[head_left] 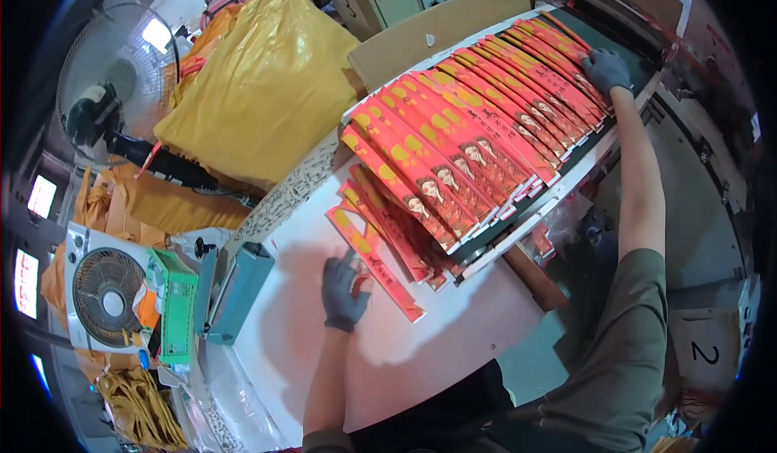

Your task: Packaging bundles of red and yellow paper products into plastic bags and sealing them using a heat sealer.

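Note:
A long row of overlapping red packets [453, 154] lies on a dark conveyor belt [642, 65]; each is long and flat with yellow patches and a printed figure. My right hand [607, 71], in a grey glove, rests against the far right end of the row, fingers partly stretched out. My left hand [344, 291], also gloved in grey, is low over the white tabletop [307, 356]. Its thumb and forefinger are apart, beside a single red packet [375, 267] that lies tilted at the near end. A few more packets lean between that one and the belt.
A teal metal holder [235, 291] and a green box [176, 307] stand on the left, by a white box fan [109, 295]. Behind are a large yellow sack [267, 73] and a standing fan [117, 89]. A cardboard strip [445, 32] borders the belt's far side. Another person [218, 0] is in the background.

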`<state>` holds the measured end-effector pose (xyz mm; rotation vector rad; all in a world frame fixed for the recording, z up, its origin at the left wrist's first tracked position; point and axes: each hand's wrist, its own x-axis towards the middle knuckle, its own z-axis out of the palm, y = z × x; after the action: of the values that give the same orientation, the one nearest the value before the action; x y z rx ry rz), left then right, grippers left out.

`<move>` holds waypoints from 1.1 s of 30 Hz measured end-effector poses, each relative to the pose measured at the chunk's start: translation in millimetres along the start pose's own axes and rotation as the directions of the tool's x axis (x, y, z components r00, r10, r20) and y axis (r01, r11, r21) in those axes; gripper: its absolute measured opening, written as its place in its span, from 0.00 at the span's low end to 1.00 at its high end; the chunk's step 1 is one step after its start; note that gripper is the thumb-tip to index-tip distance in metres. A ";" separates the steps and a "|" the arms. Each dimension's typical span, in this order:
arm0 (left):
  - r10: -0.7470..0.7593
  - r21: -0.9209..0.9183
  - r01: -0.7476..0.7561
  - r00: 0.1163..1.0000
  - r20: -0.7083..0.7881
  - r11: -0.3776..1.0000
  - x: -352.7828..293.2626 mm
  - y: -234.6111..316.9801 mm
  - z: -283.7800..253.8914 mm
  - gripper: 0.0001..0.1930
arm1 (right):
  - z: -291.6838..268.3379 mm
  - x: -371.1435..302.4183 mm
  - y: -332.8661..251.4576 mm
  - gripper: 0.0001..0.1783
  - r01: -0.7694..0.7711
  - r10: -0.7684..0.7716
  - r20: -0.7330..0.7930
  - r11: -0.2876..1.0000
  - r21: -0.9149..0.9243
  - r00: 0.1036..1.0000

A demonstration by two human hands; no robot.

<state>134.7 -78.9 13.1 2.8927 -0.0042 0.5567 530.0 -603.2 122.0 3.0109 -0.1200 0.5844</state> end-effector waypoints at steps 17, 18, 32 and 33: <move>-0.626 -0.791 0.171 0.716 -0.309 0.587 -9.0 -25.5 19.6 0.32 | -173.6 -251.8 -287.8 0.38 0.277 -0.869 0.100 0.261 0.925 0.484; -0.630 -0.795 0.176 0.716 -0.301 0.580 -13.0 -21.9 16.2 0.32 | -167.9 -269.3 -295.8 0.38 0.487 -0.865 0.065 0.340 0.805 0.498; -0.482 -0.615 0.301 0.863 -0.149 0.729 -27.6 -43.3 -27.3 0.37 | -117.7 -322.0 -361.7 0.41 0.641 -0.646 -0.221 0.537 0.548 0.731; -0.442 -0.544 0.278 0.876 -0.196 0.792 -28.0 -46.5 -27.1 0.36 | -109.5 -327.4 -369.9 0.44 0.653 -0.664 -0.192 0.565 0.503 0.723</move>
<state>100.6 -29.1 18.7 2.1887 0.3929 0.7939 220.1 -205.5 79.6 3.1651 1.3582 0.5552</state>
